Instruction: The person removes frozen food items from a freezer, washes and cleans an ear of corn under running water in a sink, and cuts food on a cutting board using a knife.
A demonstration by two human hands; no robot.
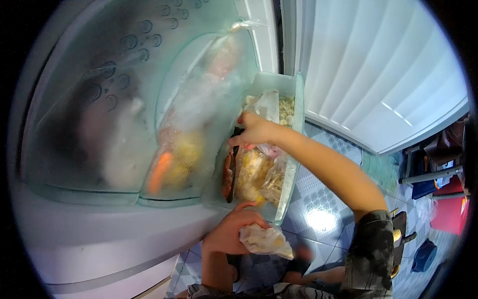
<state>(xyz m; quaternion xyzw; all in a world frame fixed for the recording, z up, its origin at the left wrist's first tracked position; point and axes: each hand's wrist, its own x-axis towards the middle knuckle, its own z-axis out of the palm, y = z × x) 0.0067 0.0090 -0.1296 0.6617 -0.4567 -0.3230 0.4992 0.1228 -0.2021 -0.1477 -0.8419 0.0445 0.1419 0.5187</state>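
Observation:
My left hand (236, 229) is closed around a knotted-looking clear plastic bag (266, 241) with pale contents, held low, just outside the pulled-out freezer drawer (297, 109). My right hand (256, 130) reaches down into that drawer from the right. Its thumb and fingers curl around the upper end of a dark packet with red on it (230, 172), which stands along the drawer's left side. Beside the packet are a clear bag of yellowish food (251, 172) and another bag of pale pieces (274, 182). Round pale pieces (287, 110) lie in the far corner.
Left of the drawer, frosted translucent panels (149, 124) cover blurred bags and an orange item (160, 172). The white ribbed door (378, 70) stands open at the right. Beyond lie a patterned tile floor (318, 199), a metal rack (433, 174) and a red box (448, 214).

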